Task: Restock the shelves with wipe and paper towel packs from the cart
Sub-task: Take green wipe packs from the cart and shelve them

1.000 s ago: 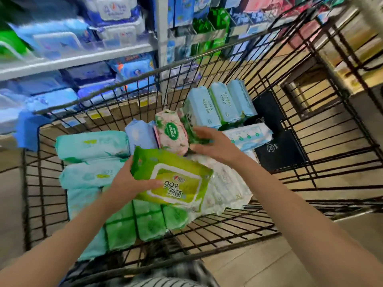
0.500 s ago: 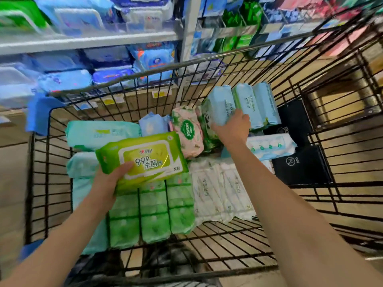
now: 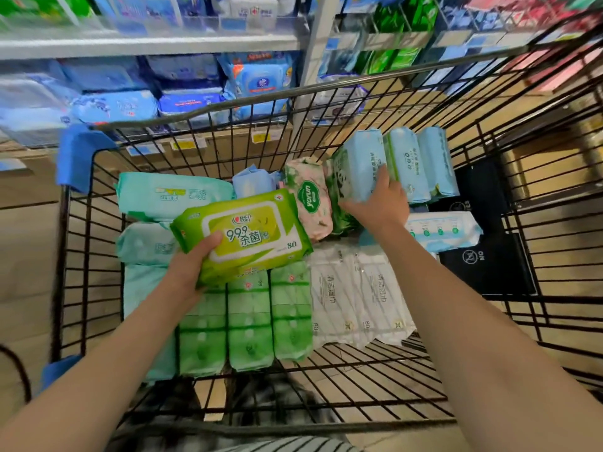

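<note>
My left hand point(image 3: 191, 267) grips a lime-green wipe pack point(image 3: 248, 233) by its near left corner, held above the packs in the black wire cart point(image 3: 81, 243). My right hand point(image 3: 378, 200) grips a light-blue wipe pack point(image 3: 359, 161), tilted up at the cart's far right, beside two more light-blue packs point(image 3: 421, 161). A pink floral pack point(image 3: 310, 197) stands between my hands. Teal packs point(image 3: 169, 194) lie at the left, green packs point(image 3: 251, 318) in the near middle, white packs point(image 3: 355, 295) to their right.
Shelves point(image 3: 146, 44) beyond the cart hold blue wipe packs point(image 3: 257, 79) on the left and green packs point(image 3: 401, 37) to the right of a white upright post point(image 3: 313, 60). Black bags point(image 3: 486, 259) lie in the cart's right part. Wooden floor surrounds the cart.
My left hand has lifted the lime-green pack up and away from the pile. My right hand reached to the far right and took hold of the light-blue pack, tipping it up.
</note>
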